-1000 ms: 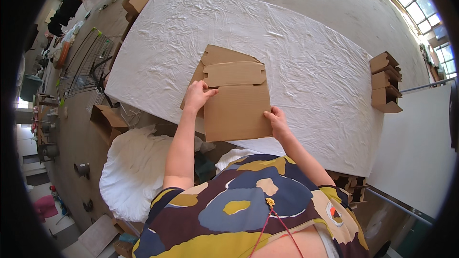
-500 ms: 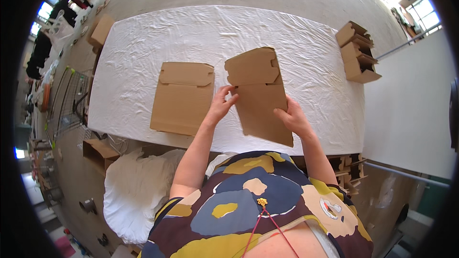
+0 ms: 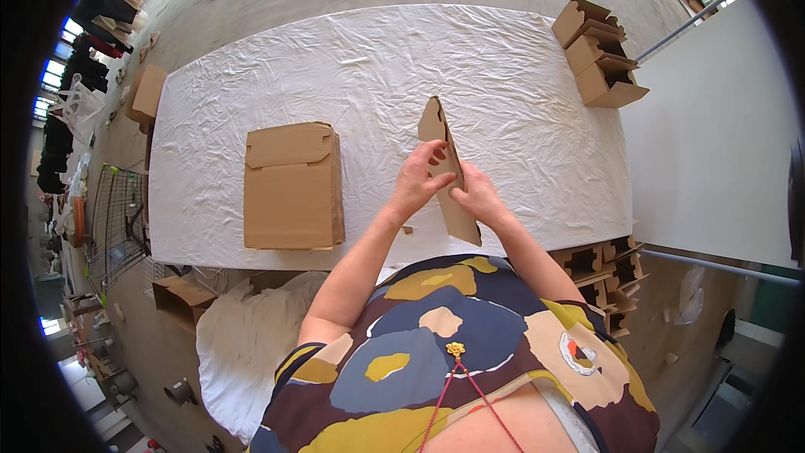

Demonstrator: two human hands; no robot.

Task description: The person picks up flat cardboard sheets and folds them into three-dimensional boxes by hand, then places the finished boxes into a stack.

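My right hand (image 3: 480,195) clamps the flat, brown cardboard carton (image 3: 459,215), long axis pointing away; my left hand (image 3: 416,182), fingers parted, flanks its left.

The head camera looks steeply down and forward from above the wearer's patterned top (image 3: 369,386), very near at bottom centre; the counter (image 3: 537,176) spans mid-frame, farther off. Fisheye bending bows its edges.

Flattened cardboard carton (image 3: 460,220), one: tilted nearly edge-on, held by right grip (image 3: 471,190); left grip (image 3: 426,176) at its face, digits parted. Flattened-carton stack (image 3: 289,205): on white-sheeted counter (image 3: 369,59), left. Open cardboard boxes (image 3: 594,75): at counter's far right corner.
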